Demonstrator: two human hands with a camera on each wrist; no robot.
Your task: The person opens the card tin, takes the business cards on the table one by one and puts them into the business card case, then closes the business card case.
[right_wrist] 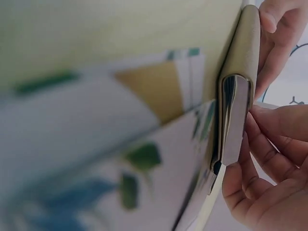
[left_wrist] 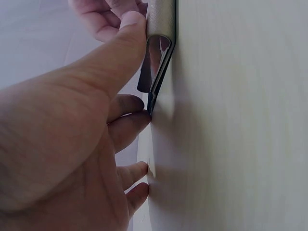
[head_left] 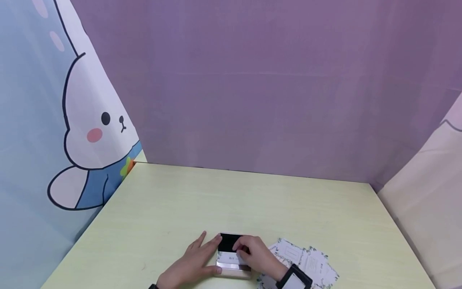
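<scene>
Head view alone shows cards [head_left: 310, 259] beside card case [head_left: 231, 257].

Makeshift recording booth: pale green table [head_left: 231, 200] enclosed by purple backdrop [head_left: 252, 88] and cartoon rabbit curtain [head_left: 54, 120].
</scene>
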